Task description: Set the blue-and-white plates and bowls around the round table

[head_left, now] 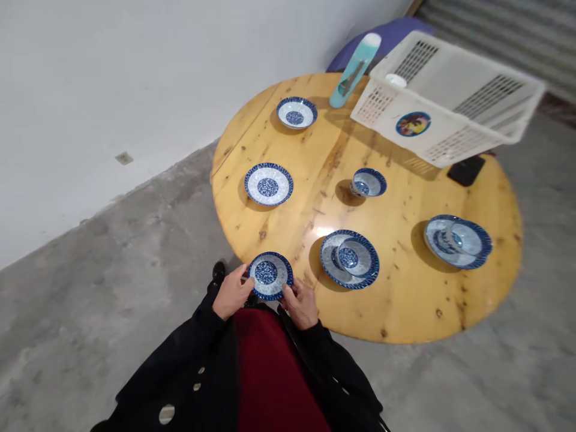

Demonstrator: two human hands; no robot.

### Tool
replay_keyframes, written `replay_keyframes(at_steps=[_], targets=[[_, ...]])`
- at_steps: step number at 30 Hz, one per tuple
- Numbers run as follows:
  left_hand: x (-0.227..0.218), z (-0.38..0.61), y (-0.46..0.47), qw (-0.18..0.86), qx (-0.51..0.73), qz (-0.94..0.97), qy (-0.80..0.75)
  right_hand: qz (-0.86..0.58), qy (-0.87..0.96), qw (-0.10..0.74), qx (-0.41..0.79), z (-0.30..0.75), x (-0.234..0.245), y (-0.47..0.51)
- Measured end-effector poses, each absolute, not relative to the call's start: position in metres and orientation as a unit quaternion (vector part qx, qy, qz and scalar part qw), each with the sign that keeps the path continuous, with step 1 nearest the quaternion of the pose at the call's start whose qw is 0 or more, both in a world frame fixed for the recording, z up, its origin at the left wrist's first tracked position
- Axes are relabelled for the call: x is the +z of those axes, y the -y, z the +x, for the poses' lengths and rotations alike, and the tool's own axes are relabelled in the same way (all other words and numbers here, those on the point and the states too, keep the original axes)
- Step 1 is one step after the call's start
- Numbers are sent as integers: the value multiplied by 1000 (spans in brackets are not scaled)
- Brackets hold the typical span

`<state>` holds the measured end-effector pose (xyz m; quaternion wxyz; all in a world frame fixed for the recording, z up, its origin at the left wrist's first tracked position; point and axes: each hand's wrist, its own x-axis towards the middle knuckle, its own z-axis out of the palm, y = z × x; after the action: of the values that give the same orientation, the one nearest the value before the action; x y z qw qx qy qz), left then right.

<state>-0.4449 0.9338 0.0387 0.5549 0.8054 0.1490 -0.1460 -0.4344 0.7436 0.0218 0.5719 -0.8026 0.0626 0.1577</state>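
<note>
In the head view, the left hand (232, 293) and the right hand (302, 304) are both closed on a blue-and-white dish (269, 273), pinching its rim from opposite sides with the thumbs on top; the fingers underneath are mostly hidden. The dish is at the near left edge of a wooden table (405, 306), in front of the person's body; whether it touches the wood, I cannot tell.

Just right of the right hand, a bowl (360, 257) sits in a plate (330, 247). Farther right, another bowl (468, 239) sits in another plate (435, 237). A small bowl (369, 182) stands alone near the middle. Beyond the held dish lie one plate (269, 186) and, farther off, a second (296, 113).

At the far side, a light-blue bottle (355, 70) stands beside a white basket (382, 111), and a black phone (467, 170) lies by the basket's near right corner.
</note>
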Motion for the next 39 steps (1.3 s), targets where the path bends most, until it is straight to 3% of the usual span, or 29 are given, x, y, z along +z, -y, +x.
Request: replay_keyframes(at_steps=[8,24,39], targets=[[53,-419,-988,616,-157,755,-159,-807,-53,575,124,-404,24,-801],[72,-340,-1216,583,-176,785,-111,-799,-75,593,62,-344,30,-1030],[50,-156,-1184,500,-291,796,179,-698,-354,617,-84,-266,28,-1029]])
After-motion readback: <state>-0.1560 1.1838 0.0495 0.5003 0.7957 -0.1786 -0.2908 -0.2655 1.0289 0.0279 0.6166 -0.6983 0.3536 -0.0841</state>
